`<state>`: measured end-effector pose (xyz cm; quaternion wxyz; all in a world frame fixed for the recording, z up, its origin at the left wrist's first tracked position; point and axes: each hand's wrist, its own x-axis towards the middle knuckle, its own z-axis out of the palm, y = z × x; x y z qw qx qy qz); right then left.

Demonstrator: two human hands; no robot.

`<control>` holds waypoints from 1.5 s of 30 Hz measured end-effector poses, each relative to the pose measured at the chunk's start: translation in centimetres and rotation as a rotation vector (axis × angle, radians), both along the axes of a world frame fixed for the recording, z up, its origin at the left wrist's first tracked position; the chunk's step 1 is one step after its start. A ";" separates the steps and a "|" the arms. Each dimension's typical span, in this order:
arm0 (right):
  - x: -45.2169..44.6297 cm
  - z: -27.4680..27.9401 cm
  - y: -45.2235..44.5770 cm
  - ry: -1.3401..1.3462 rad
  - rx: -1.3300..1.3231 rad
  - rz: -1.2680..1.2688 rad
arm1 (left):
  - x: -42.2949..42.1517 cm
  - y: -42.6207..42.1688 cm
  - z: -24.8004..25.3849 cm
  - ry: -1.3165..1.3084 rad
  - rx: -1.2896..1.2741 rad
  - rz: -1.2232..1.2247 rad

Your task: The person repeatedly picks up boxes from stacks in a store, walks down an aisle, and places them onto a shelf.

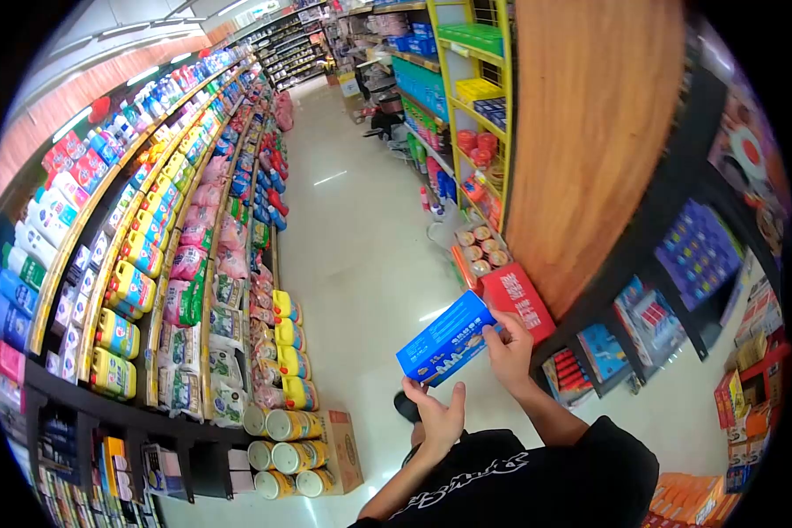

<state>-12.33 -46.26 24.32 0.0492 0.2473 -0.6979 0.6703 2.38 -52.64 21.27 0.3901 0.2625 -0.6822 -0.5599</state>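
A blue cardboard box [449, 339] with white print and pictures is tilted in front of my body. My right hand [509, 350] grips its right end, with the thumb on the printed face and the other fingers partly hidden behind. At the lower left corner, my left hand [436, 418] meets the box with its outstretched fingertips. The left thumb sticks up, apart from the box and from the fingers. Beyond the box, a red carton [517, 304] stands against the wooden panel, beside a tray of round-lidded cans [482, 251].
Shelves of yellow jugs [132, 286] and pink packs [189, 264] line the left. Several yellow tins [295, 424] are stacked at the shelf end by a brown carton [341, 451]. A pale aisle floor [352, 229] runs ahead. On the right are a wooden panel [590, 114] and stationery racks [647, 321].
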 end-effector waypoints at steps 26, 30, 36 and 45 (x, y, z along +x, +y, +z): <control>-39.2 -3.4 -47.8 -0.375 0.001 -0.199 | -44.3 -58.3 3.0 0.105 -0.148 -0.240; -48.6 -2.1 -54.4 -0.174 0.065 -0.222 | -51.2 -64.3 3.8 0.111 -0.047 -0.197; -57.8 1.8 -64.1 -0.013 0.028 -0.178 | -59.9 -73.3 2.5 0.152 0.103 -0.135; -70.0 0.1 -78.3 0.018 0.034 -0.299 | -75.7 -89.5 1.7 0.319 0.021 -0.231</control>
